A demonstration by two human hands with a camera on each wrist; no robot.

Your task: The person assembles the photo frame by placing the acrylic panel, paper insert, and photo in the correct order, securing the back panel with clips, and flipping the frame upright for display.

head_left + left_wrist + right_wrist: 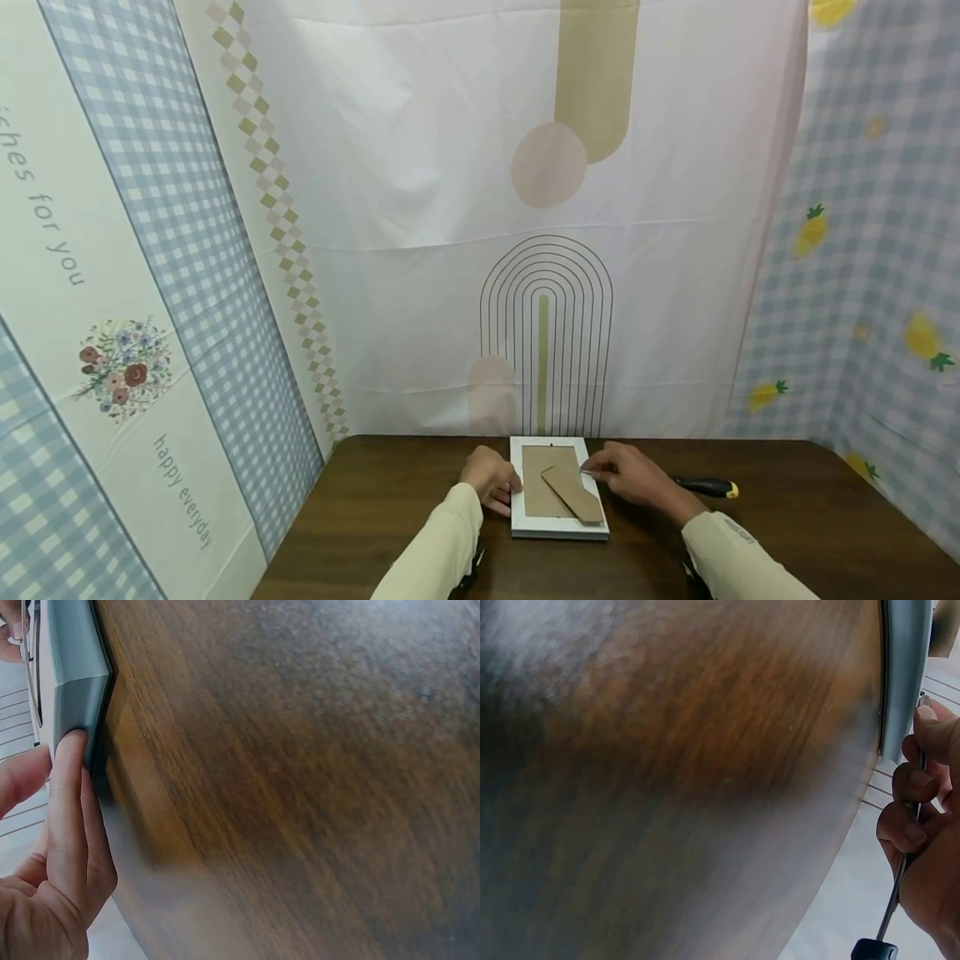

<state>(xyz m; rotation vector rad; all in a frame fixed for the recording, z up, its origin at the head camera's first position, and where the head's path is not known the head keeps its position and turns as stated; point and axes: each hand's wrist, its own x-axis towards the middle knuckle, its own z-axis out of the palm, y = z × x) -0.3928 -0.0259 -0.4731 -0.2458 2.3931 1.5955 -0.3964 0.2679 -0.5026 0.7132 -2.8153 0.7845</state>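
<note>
- Left hand [491, 479] pinching left edge of picture frame [543, 525].
- Frame back-up on bench [390, 500], between hands.
- Right hand [628, 473]: grip wrapped round screwdriver [708, 487] shaft, tip at frame's right side.
- Probably working backing's [534, 496] edge; next needs frame braced, tip controlled.

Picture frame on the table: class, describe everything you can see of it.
The picture frame is rectangular, with a smooth white border and fairly deep sides. It lies flat, back up, on the brown table, a short side nearest the person. Its tan backing board looks like fibreboard; a brown stand slants across it. The left hand grips its left side. The right hand holds a screwdriver at its right side; tip contact is unclear.
</note>
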